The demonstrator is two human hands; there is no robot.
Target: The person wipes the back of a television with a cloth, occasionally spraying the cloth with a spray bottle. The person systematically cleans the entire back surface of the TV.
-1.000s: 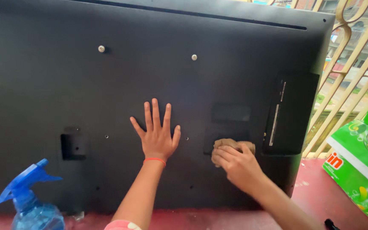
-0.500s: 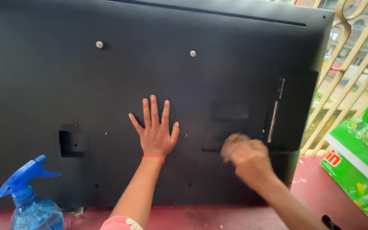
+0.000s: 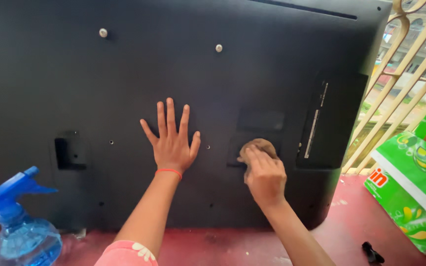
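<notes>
black television back (image 3: pixel 124 88), brown cloth (image 3: pixel 255 146), blue spray bottle (image 3: pixel 18 231), green carton (image 3: pixel 410 189), red floor (image 3: pixel 351 216)

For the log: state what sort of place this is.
Probably a home balcony or porch: a cream metal grille opens onto buildings outside, the floor is red cement, and a green carton sits beside the television back.

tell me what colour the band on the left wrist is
Red-orange wrist band, below the left hand; head view.
</notes>
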